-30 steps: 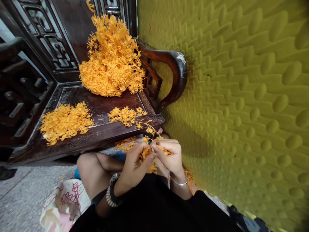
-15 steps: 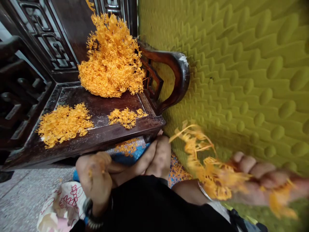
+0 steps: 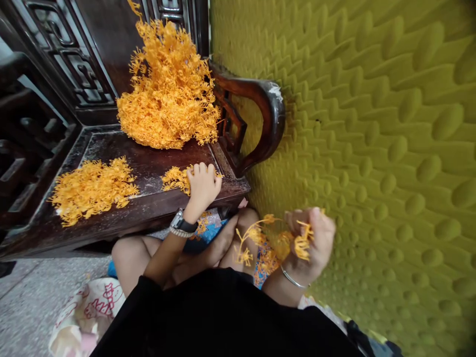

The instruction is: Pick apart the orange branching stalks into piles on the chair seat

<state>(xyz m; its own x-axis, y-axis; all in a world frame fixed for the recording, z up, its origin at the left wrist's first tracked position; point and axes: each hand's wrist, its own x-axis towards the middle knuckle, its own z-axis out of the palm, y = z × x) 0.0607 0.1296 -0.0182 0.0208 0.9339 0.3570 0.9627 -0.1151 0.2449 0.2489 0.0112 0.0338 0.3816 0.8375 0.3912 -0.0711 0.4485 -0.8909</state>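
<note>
My left hand (image 3: 202, 186) reaches onto the dark wooden chair seat (image 3: 148, 163) and its curled fingers press on a small pile of orange plastic sprigs (image 3: 174, 178) near the seat's front edge. My right hand (image 3: 312, 243) is closed round a bunch of orange sprigs (image 3: 275, 238) held above my lap, close to the wall. A big heap of orange sprigs (image 3: 167, 94) stands at the back of the seat. A flatter pile of orange sprigs (image 3: 91, 186) lies at the seat's left.
A yellow-green padded wall (image 3: 372, 148) rises at the right. The chair's curved armrest (image 3: 264, 119) stands between seat and wall. My bare knees (image 3: 126, 253) and black clothing fill the foreground. A patterned bag (image 3: 85, 312) lies on the speckled floor.
My left hand has gone from my lap up to the small pile on the seat. My right hand swung out to the right with the bunch and has come back nearer.
</note>
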